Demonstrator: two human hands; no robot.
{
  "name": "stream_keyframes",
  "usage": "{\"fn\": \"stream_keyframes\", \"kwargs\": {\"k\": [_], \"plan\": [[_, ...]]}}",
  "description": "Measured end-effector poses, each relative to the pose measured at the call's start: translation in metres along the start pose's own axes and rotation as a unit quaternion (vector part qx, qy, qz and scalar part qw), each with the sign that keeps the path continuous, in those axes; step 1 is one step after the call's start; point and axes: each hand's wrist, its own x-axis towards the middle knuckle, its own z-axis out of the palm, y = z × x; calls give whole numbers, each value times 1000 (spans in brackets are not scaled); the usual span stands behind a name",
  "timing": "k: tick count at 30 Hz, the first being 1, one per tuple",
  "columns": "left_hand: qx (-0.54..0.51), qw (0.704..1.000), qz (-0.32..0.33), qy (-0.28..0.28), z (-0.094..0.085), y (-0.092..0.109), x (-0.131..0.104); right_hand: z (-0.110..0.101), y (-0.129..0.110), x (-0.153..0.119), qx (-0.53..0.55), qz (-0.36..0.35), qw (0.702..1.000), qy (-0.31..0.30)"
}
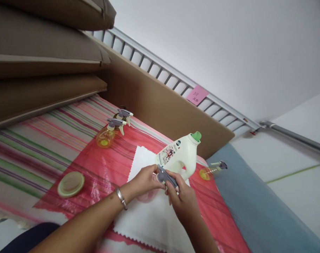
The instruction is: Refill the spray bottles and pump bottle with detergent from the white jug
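Note:
My left hand (144, 181), with a silver bracelet at the wrist, pinches the collar of a grey trigger sprayer head (164, 175). From the other side, the fingers of my right hand (182, 196) are closed around the same head. Beneath it is a clear spray bottle with a pinkish tint (147, 196), largely hidden by my hands. Just behind them stands a white detergent jug (187, 151) with a flower label, a looped handle and a green spout. A white scalloped cloth (139, 161) lies under the jug and the bottle.
Two spray bottles with yellow liquid (106, 137) stand at the back left, another (207, 172) at the right. A round pale green lid (70, 184) rests on the red sheet (88, 158). Stacked cushions (49, 45) and a brown board (160, 105) border the surface.

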Motion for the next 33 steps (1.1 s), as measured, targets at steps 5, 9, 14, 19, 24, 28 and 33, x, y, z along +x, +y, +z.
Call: {"fn": "stream_keyframes", "kwargs": {"k": [5, 9, 14, 19, 24, 28, 33], "plan": [[-36, 994, 15, -100, -8, 2, 2, 1, 0, -1, 5, -2, 1000, 1], [-26, 998, 15, -54, -4, 0, -1, 0, 2, 1, -14, 3, 1000, -11], [-11, 998, 19, -62, -5, 1, -1, 0, 3, 0, 7, 8, 1000, -12], [-15, 997, 13, -73, -9, 2, -2, -1, 1, 0, 1, 18, 1000, -15], [-26, 997, 1, -67, -9, 0, 0, -1, 1, -1, 13, 24, 999, -22], [-29, 992, 8, -122, -16, 6, -1, 0, 1, -1, 4, 13, 1000, -16], [-4, 999, 4, -38, -8, 8, -1, 1, -1, -1, 5, 6, 1000, -1]]}}
